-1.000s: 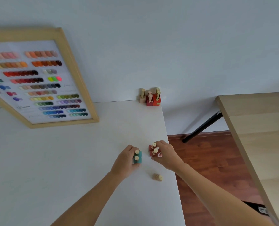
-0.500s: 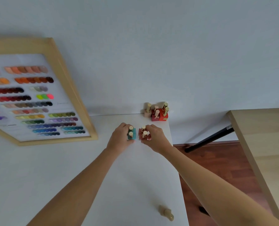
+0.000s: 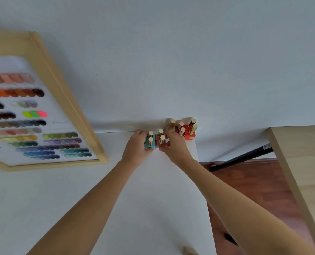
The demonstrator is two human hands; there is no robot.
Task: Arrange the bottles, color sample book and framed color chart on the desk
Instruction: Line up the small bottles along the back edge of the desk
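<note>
Bottles (image 3: 182, 130) stood grouped at the table's (image 3: 153, 199) back corner. Left hand (image 3: 137, 147) gripped teal bottles (image 3: 150, 142); right hand (image 3: 174, 145) pinched red bottles (image 3: 161, 140) beside them.

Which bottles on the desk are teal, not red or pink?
The two teal bottles in the left hand's grip, left of the red pair in the right hand; the corner group is red and pink.
</note>
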